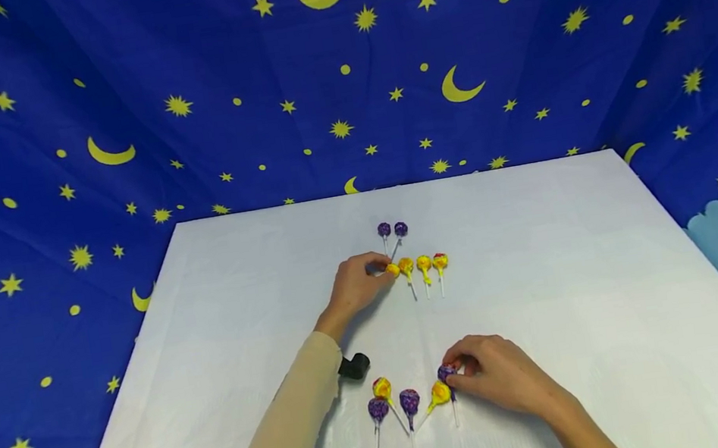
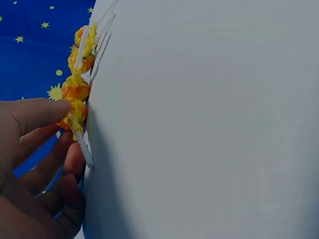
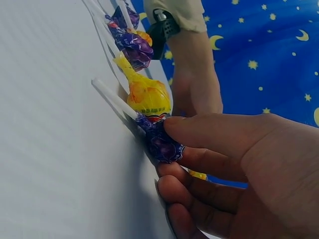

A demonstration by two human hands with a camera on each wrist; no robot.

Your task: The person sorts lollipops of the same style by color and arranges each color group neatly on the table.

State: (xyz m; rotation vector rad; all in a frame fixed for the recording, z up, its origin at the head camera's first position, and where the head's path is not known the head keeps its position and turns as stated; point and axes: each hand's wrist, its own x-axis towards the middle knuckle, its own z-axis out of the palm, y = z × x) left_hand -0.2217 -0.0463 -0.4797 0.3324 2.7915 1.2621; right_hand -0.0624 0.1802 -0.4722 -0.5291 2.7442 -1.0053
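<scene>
My left hand [image 1: 357,282] pinches a yellow-wrapped lollipop [image 2: 75,114] between thumb and fingers, at the left end of a row. Other yellow lollipops [image 1: 423,264] stand beside it in that row, sticks toward me. Nearer the front, my right hand [image 1: 499,373] pinches a purple-wrapped lollipop [image 3: 162,142] by its head, low over the table. Right against that one lies a yellow lollipop [image 1: 439,394] with its stick slanting left. Further left in this front group are two purple lollipops [image 1: 409,401] and another yellow lollipop [image 1: 382,387].
Two purple lollipops [image 1: 400,229] lie behind the yellow row, their sticks pointing toward it. The white table [image 1: 578,262] carries everything. A blue cloth [image 1: 342,104] with yellow moons and stars hangs behind and at both sides. A black wrist device [image 1: 355,367] sits by the left sleeve.
</scene>
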